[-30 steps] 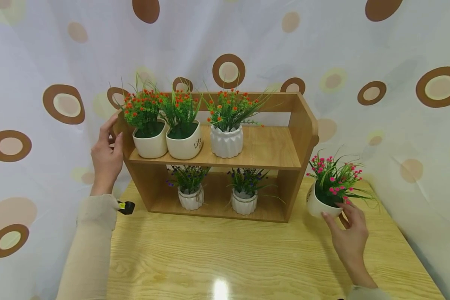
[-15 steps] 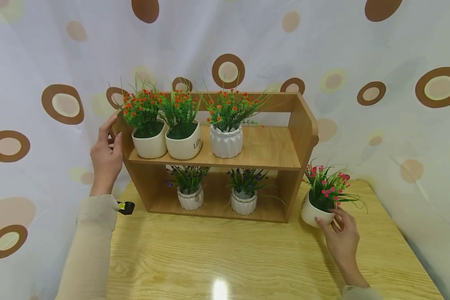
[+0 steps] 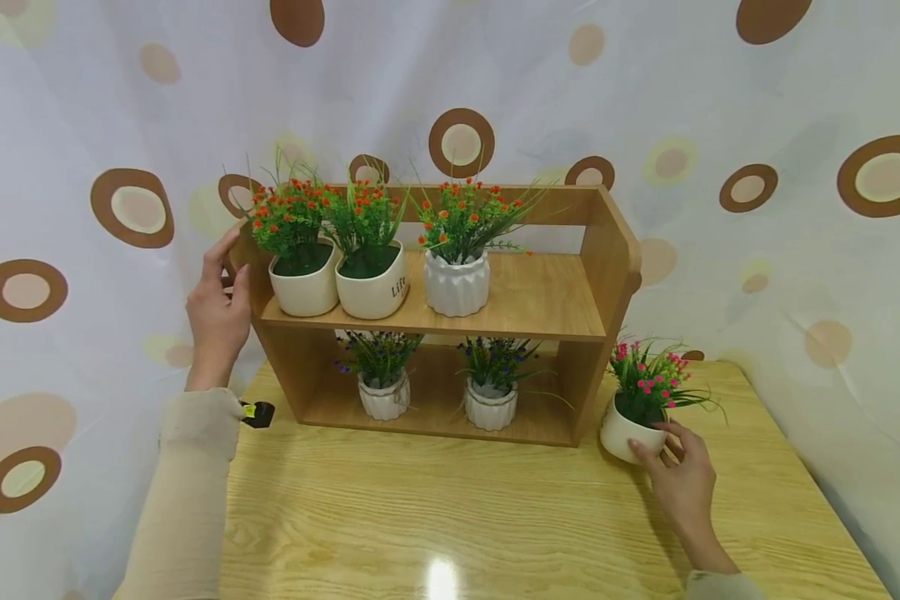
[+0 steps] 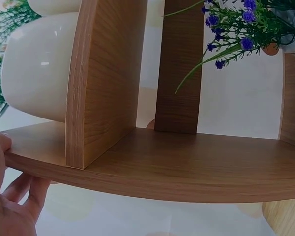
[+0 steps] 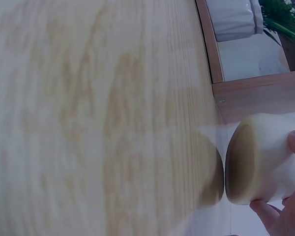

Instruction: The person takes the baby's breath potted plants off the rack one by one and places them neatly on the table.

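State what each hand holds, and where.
Right hand: rounded cream pot of pink flowers, by its wall. Left hand: brown wooden shelf, by its left panel.

Shelf [image 3: 543,292] on table [image 3: 420,517], flowerpot [image 3: 621,435] to its right

Head view looks forward and down; closer wrist views share shelf [image 3: 532,292]

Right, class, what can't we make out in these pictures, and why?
Head view: tops of the purple plants, hidden behind the upper shelf.
Head view: marks below "Life" on a cream pot, too small.
Left wrist view: left hand, partly cut by left edge.
Right wrist view: pink flowers, beyond the right edge.
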{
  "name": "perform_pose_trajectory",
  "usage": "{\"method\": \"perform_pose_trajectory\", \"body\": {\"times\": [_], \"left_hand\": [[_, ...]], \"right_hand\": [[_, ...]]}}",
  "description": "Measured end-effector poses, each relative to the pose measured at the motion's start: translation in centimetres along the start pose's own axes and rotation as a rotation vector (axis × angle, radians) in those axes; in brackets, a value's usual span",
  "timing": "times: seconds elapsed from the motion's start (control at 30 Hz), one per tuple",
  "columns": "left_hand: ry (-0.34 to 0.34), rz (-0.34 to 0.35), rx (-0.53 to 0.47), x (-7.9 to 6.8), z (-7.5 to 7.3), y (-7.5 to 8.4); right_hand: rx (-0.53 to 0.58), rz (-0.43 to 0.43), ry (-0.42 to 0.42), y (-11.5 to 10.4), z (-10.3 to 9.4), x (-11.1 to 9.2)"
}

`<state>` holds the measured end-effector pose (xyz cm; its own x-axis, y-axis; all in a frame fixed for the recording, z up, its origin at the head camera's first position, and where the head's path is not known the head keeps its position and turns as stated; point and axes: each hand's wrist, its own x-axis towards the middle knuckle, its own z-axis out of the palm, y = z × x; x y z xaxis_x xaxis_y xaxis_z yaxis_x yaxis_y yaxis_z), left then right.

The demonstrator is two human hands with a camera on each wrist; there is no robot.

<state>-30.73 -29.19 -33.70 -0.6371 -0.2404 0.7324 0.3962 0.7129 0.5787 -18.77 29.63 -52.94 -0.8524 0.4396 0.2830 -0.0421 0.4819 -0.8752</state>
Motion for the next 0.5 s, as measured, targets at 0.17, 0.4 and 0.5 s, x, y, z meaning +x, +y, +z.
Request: {"method": "perform_pose_trajectory", "body": {"times": [0.17, 0.4, 0.5], "left_hand": [[-0.004, -0.001, 0.006, -0.02, 0.07, -0.07], [-0.010, -0.009, 0.011, -0.08, 0.00, -0.15], [-0.013, -0.009, 0.008, -0.02, -0.06, -0.12]], "right_hand": [[-0.029, 0.034, -0.023, 0.05, -0.22, 0.02], [-0.031, 0.070, -0.038, 0.23, -0.44, 0.02], [-0.014, 0.093, -0.038, 0.35, -0.47, 0.05]]}}
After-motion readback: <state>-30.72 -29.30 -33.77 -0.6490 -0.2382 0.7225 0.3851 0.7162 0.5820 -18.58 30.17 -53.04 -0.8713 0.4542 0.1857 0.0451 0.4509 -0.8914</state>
